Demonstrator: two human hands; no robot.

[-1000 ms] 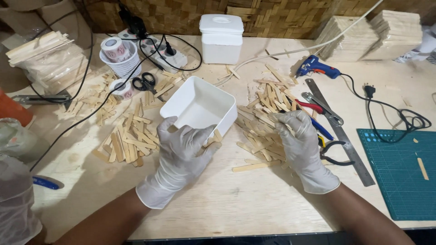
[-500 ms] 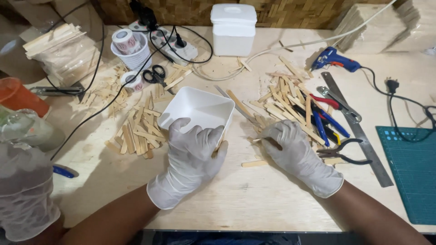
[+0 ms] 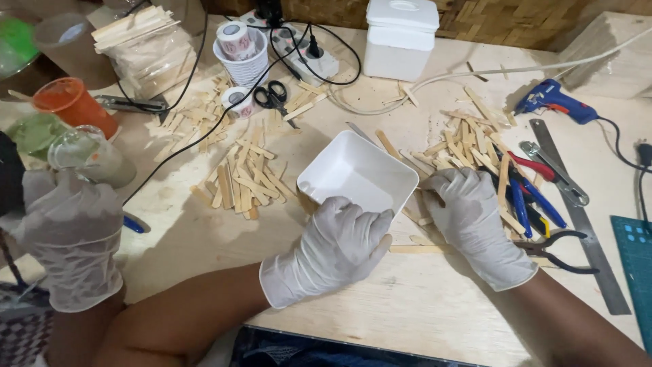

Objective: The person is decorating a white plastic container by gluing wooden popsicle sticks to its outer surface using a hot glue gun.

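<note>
The white square dish [image 3: 358,173] sits tilted on the pale wooden table [image 3: 421,312], near its middle, and everything else is placed from it. The left hand [image 3: 339,248], in a white glove, grips the dish's near edge: the fingers curl over the rim from below and the thumb side presses against the near wall, so the hand is closed around that edge and not spread. The right hand [image 3: 472,221], also gloved, lies just to the right of the dish, palm down, fingers bent loosely over a few flat wooden sticks [image 3: 468,146] from the scattered pile right of the dish; whether it pinches one of them cannot be told, since the fingertips are hidden beneath the hand. One long stick [image 3: 418,249] lies on the table between the two hands, just below the dish's right corner. A second pile of sticks [image 3: 244,177] lies left of the dish. Right of the dish, beyond the right hand, lie blue-handled pliers [image 3: 526,200], black pliers [image 3: 564,248] and a metal ruler [image 3: 577,211]. Behind the dish stand a white lidded box [image 3: 401,30] and black scissors [image 3: 272,95]. Far left of the dish, another person's gloved hand [image 3: 71,234] hangs near an orange cup [image 3: 71,102].
</note>
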